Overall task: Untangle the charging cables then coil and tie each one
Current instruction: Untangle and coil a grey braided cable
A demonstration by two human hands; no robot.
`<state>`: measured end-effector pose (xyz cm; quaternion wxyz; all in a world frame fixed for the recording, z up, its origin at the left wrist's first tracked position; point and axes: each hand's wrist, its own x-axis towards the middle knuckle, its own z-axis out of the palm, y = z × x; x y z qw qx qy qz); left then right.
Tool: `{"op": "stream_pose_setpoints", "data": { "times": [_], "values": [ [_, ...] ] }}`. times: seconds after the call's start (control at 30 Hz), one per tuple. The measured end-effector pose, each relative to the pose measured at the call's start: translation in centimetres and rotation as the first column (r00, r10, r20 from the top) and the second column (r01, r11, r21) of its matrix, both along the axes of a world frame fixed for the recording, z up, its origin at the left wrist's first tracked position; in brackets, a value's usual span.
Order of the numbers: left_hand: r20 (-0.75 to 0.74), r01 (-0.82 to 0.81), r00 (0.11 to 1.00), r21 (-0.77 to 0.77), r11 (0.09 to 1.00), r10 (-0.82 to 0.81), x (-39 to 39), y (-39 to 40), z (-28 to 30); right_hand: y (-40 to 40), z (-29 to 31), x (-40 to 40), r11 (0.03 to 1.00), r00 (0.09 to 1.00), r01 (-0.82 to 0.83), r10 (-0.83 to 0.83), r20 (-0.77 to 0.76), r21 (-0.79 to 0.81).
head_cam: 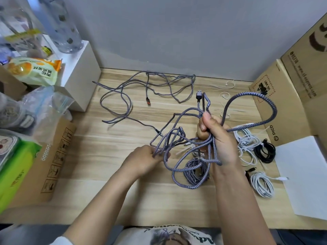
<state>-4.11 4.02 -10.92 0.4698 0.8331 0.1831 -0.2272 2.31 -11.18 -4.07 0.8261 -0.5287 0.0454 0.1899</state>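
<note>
Both hands are up off the desk and busy with one braided grey cable (178,138). Her or his right hand (215,137) is fisted round several strands at once, with the cable's USB plug (199,95) poking up just above the thumb and a big loop (254,103) arching out to the right. Lower and nearer the body, the left hand (146,158) pinches a cluster of loops between its fingers, and the snarl sags between the two hands.

Under the right wrist lies a grey braided coil (194,171) that looks already wound (whether a tie is on it I can't make out from here). Off to the right sit a loosely wound white cable (245,144), a coiled black cable (265,152) touching it, and a neater white coil (261,184) nearer the desk edge. So some cables look finished, I'd judge.

What's left seems plain enough: the tangle in hand is not yet free, and a thinner grey cable (141,85) sprawls unwound across the back of the wooden desk (106,156). A few pale ties (230,84) wait near the cardboard box (283,96).
</note>
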Motion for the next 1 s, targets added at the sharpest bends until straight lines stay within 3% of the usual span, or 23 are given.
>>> {"op": "stream_pose_setpoints", "data": {
  "times": [0.07, 0.13, 0.27, 0.43, 0.53, 0.7, 0.9, 1.0],
  "values": [
    [-0.060, 0.071, 0.997, 0.263, 0.962, -0.057, -0.1, 0.0, -0.5, 0.1, 0.1, -0.1, 1.000, 1.000, 0.017, -0.017, 0.018, -0.006],
    [-0.129, 0.084, 0.990, 0.287, 0.954, -0.048, 0.0, -0.2, -0.6, 0.2, 0.1, -0.1, 0.999, 0.999, 0.027, -0.027, 0.025, -0.017],
    [-0.160, 0.003, 0.987, 0.016, 1.000, -0.001, 0.1, -0.2, -0.7, 0.1, 0.0, 0.0, 0.999, 0.999, 0.033, -0.032, 0.031, -0.040],
    [-0.136, -0.140, 0.985, -0.295, 0.945, 0.103, -0.2, -0.4, -0.4, -0.2, -0.1, 0.4, 0.997, 0.997, 0.039, -0.036, 0.062, -0.059],
    [-0.137, -0.263, 0.965, -0.493, 0.829, 0.224, -0.1, 0.0, -0.6, -0.3, 0.0, 0.6, 0.995, 0.995, 0.088, -0.086, 0.053, -0.055],
    [-0.105, -0.303, 0.936, -0.728, 0.615, 0.337, -0.3, 1.3, 0.2, -0.6, -0.2, 0.8, 0.985, 0.985, 0.171, -0.172, -0.026, -0.033],
    [-0.144, -0.284, 0.854, -0.934, 0.216, 0.499, -0.4, 2.3, 0.8, -1.1, -0.9, 1.2, 0.987, 0.978, 0.158, -0.162, -0.132, -0.042],
    [-0.143, -0.297, 0.791, -0.940, 0.169, 0.594, -0.6, 2.8, 0.9, -1.3, -1.1, 1.2, 0.992, 0.987, 0.054, -0.070, -0.144, -0.112]
  ]
}}
